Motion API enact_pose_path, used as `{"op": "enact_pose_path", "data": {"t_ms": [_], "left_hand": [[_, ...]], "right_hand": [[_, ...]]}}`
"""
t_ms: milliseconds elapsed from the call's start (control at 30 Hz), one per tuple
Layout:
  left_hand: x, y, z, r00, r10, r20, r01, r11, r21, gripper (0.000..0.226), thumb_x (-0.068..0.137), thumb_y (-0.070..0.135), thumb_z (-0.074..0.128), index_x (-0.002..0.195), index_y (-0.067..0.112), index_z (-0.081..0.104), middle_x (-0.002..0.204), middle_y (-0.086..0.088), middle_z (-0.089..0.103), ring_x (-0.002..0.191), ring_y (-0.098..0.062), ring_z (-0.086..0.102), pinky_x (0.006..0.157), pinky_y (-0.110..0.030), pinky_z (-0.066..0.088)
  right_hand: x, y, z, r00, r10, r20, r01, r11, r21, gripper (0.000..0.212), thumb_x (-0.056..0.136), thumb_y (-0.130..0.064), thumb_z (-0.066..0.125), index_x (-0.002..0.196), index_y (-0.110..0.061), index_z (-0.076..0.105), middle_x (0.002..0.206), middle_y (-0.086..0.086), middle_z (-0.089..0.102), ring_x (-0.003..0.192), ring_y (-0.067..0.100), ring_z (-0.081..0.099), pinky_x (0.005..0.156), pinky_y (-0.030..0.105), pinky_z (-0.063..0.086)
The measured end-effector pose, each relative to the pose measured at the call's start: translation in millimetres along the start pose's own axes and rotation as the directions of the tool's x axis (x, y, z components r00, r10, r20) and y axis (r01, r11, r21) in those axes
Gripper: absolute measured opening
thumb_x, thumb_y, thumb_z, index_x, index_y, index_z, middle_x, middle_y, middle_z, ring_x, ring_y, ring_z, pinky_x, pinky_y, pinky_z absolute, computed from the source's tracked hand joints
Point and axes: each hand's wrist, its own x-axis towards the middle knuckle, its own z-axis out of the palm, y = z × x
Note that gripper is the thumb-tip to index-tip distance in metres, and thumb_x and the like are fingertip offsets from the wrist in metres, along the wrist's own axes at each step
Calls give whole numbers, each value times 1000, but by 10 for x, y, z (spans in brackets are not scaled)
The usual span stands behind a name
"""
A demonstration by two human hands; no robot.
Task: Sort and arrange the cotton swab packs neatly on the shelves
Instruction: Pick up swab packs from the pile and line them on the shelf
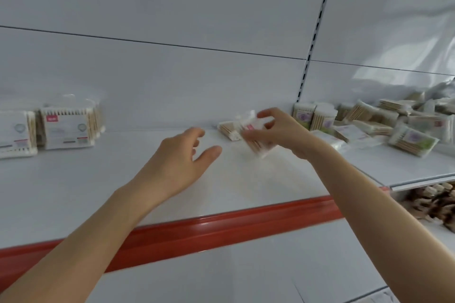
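My right hand (283,130) grips a small white cotton swab pack (256,141) with wooden sticks, tilted just above the white shelf (123,174). Another pack (227,129) lies flat on the shelf behind it. My left hand (182,155) hovers over the shelf with relaxed fingers, holding nothing, a little left of the held pack. At the far left stand upright boxed swab packs (66,130). A loose heap of swab packs (394,123) covers the neighbouring shelf at the right, with two upright packs (315,115) at its left end.
A red price rail (197,229) runs along the shelf's front edge. A slotted upright (317,27) divides the back panels. Below at the right, a lower shelf holds dark and tan items (433,204). A white lower shelf surface (246,273) lies under my arms.
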Motion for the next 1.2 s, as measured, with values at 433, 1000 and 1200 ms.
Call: {"op": "enact_pose_path", "data": {"t_ms": [433,1000,1200], "left_hand": [[194,-189,-229,957,-252,-140,133,817,-561,31,79,6,70,98,23,53,102,-3,64,93,-20,64,76,-40,56],[-8,-539,-682,872,-392,-295,60,682,-728,18,91,11,57,103,25,55,104,-1,63,97,-17,62,71,-34,56],[-113,-566,-781,901,-392,-187,33,491,-870,25,82,13,65,104,17,55,102,-2,67,87,-17,68,69,-32,59]], "right_hand": [[811,108,317,998,-57,36,67,816,-574,56,85,-57,52,116,-9,55,119,10,57,108,28,53,82,30,38],[230,-620,436,818,-454,353,283,852,440,50,75,4,68,111,-28,53,119,5,56,93,12,65,87,32,54],[142,-861,806,759,-558,336,412,811,416,54,74,7,70,107,-32,53,111,-4,54,89,11,64,80,27,56]]}}
